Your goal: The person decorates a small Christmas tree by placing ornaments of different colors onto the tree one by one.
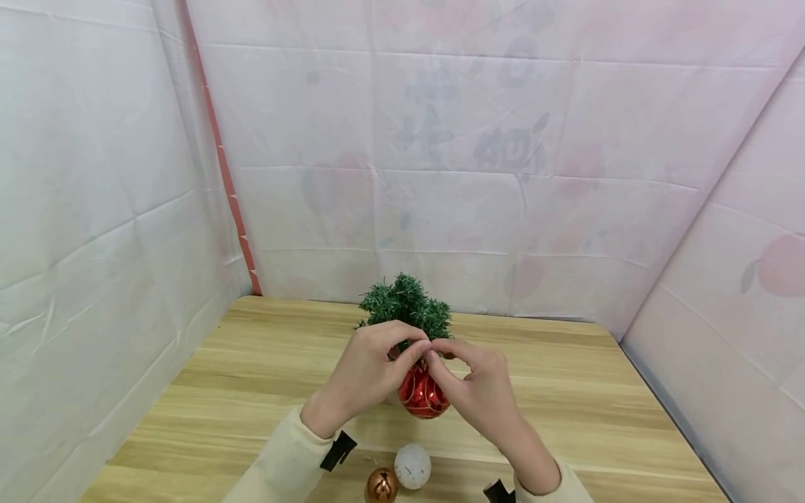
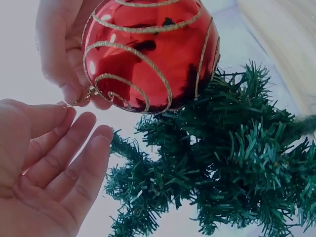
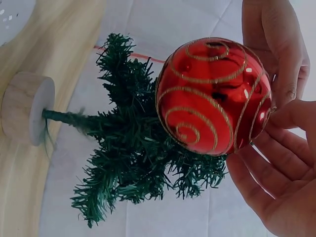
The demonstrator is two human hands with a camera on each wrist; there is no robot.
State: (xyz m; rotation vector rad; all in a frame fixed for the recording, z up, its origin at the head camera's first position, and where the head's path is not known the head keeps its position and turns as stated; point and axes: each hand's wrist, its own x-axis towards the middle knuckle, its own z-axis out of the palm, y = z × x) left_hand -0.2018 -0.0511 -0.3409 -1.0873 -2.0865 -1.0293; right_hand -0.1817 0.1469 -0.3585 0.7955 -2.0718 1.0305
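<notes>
We see the red ornament [image 1: 424, 395] hanging just below the meeting fingertips, between the hands and in front of the small green tree [image 1: 405, 302] — neither hand looks clearly nearer to it. What is held is the gold cord [image 2: 81, 101]: the left hand [image 1: 367, 370] pinches it between thumb and finger, and the right hand [image 1: 481, 381] pinches at it too, right by the ball's top. The ornament is round, so we find no long axis — only its cap, pointing up toward the grip. The tree's own long axis runs upright from its wooden base [image 3: 24, 109]; whether the needles touch the ball, we cannot tell. A white ball [image 1: 413, 467] and a copper-coloured ball [image 1: 382, 485] lie side by side on the table [image 1: 264, 370].
</notes>
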